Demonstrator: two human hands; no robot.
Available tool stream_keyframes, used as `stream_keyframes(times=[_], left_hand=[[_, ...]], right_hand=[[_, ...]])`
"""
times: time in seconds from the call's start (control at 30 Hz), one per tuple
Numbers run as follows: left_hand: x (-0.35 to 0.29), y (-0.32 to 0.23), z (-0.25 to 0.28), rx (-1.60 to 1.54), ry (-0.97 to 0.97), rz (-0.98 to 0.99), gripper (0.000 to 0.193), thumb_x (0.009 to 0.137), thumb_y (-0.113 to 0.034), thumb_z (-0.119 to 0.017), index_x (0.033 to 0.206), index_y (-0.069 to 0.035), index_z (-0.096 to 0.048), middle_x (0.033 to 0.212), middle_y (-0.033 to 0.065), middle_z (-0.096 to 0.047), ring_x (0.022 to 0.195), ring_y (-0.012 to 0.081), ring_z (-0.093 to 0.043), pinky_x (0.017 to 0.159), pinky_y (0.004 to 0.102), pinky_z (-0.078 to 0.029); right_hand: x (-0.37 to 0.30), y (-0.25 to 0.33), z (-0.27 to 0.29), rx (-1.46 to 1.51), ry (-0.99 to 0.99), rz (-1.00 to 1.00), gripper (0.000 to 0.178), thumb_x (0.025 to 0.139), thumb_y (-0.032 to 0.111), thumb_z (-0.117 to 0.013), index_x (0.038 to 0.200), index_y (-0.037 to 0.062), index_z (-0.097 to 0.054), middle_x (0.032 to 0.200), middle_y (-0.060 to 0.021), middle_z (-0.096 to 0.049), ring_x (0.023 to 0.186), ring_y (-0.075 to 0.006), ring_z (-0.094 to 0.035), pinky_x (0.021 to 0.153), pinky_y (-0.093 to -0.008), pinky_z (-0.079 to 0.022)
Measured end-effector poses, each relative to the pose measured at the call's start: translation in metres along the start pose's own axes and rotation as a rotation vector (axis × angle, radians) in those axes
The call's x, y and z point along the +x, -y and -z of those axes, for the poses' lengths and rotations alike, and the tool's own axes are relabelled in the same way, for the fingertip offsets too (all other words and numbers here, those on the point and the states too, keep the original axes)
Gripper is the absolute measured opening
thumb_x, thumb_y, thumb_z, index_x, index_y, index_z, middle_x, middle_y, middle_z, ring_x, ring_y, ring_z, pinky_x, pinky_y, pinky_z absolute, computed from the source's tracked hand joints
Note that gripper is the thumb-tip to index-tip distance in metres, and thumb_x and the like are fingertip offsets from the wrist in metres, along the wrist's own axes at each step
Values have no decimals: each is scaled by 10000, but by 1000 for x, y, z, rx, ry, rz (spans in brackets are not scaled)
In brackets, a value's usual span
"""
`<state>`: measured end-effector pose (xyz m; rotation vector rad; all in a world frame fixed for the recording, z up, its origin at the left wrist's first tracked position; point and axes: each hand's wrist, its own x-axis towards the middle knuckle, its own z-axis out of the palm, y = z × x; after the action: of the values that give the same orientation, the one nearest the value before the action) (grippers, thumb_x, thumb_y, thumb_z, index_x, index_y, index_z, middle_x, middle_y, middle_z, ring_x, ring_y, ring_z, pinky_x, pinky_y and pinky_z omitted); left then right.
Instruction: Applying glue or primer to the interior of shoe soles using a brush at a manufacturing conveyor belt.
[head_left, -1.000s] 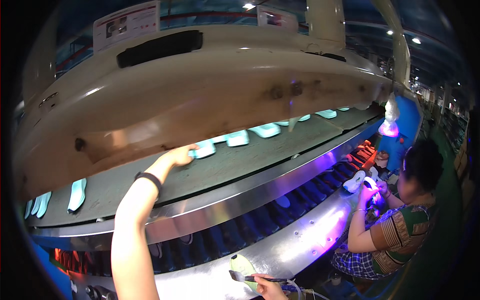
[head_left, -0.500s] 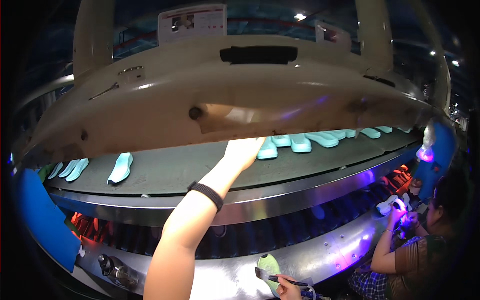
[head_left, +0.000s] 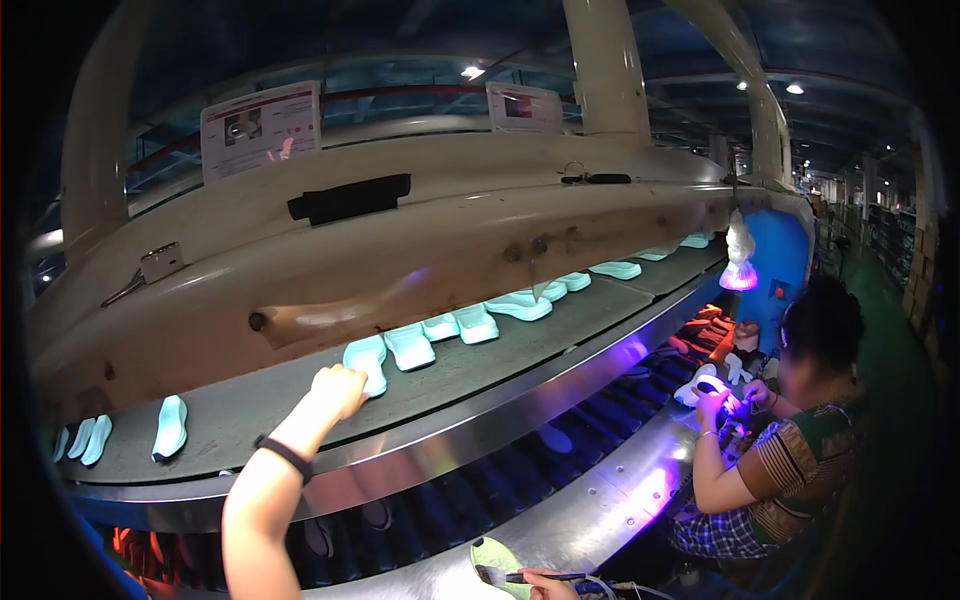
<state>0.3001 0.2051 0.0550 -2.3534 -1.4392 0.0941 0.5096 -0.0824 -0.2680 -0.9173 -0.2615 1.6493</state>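
Observation:
My left hand [head_left: 340,391] reaches over the grey conveyor belt with its fingers curled at the near left side of a pale turquoise shoe sole [head_left: 367,362]. The fingertips are partly hidden and appear to pinch its edge. More turquoise soles [head_left: 409,347] lie in a row to the right, partly under the beige hood. Low in the view, my right hand [head_left: 550,586] is closed on a dark-handled brush [head_left: 530,577]. The bristles rest over a yellow-green shoe sole [head_left: 492,556] with a dark patch at its tip, lying on the metal ledge.
A beige hood [head_left: 450,245] overhangs the belt [head_left: 560,345]. A single sole [head_left: 170,428] lies far left. Below the metal rail [head_left: 420,458] runs a dark lower roller track. At right a seated person [head_left: 815,440] handles a shoe part under violet light, beside a hanging lamp [head_left: 738,262].
The view has turned right. My left hand has drawn back from the hood's edge, and a turquoise sole now shows beside it at the row's left end. My right hand still holds the brush.

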Motion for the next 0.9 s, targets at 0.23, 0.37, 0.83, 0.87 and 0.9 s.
stream_keyframes(times=[0.23,0.37,0.83,0.87,0.9], left_hand=[[-122,-23,-52,-877,-936,-121,301,733,-297,-571,799,-6,-526,894,141,-506,923,253,-474,798,367,-373],[-167,-77,-93,-1774,-1313,288,331,716,-217,-514,978,-20,-477,986,98,-468,985,211,-464,857,338,-368],[-269,-98,-142,-2242,-143,372,520,579,12,-582,1069,8,-408,943,128,-537,849,259,-578,778,369,-482],[-268,-99,-142,-2233,-140,377,520,580,12,-583,1069,8,-407,944,129,-536,851,260,-577,779,370,-480],[-265,-101,-143,-2224,-135,371,520,580,12,-584,1069,7,-406,946,130,-535,853,260,-576,780,370,-479]], right_hand=[[-1,-10,18,197,55,-16,248,871,133,-457,1037,-29,-547,943,-118,-598,825,-186,-566,715,-271,-474],[-6,-15,8,-9,57,46,261,867,151,-468,1042,-31,-533,911,-119,-614,785,-174,-580,659,-251,-482],[-17,-10,-6,180,33,5,189,832,89,-529,987,-14,-559,831,-82,-608,562,-102,-456,486,-189,-369],[-14,-9,-6,180,37,5,182,830,83,-533,980,-14,-562,825,-80,-607,544,-96,-446,473,-186,-361],[-12,-7,-5,179,40,0,175,827,77,-536,973,-14,-566,819,-78,-606,526,-91,-437,460,-182,-352]])
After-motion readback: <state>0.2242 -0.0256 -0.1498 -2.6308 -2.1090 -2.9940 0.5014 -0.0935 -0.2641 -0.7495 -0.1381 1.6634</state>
